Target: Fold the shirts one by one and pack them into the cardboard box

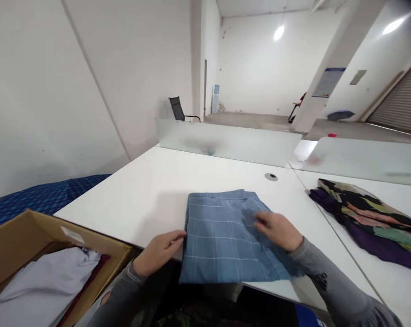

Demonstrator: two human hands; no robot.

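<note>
A blue garment with thin white checks (222, 240) lies folded in a rough square on the white table, its near edge reaching past the table's front edge. At its left side, my left hand (159, 252) has its fingers stretched out, the fingertips touching the fold. Over the right part of the cloth is my right hand (278, 230), its fingers loosely bent and a gap showing between thumb and fingers. A shadow falls on the cloth beside those fingertips. Nothing is visible in either hand.
A cardboard box (120, 250) with folded white and dark red clothes (55, 277) stands at the lower left. On the right table lies a patterned, purple-edged cloth pile (365, 218). Frosted dividers (233, 141) line the back edge, near a cable hole (271, 176).
</note>
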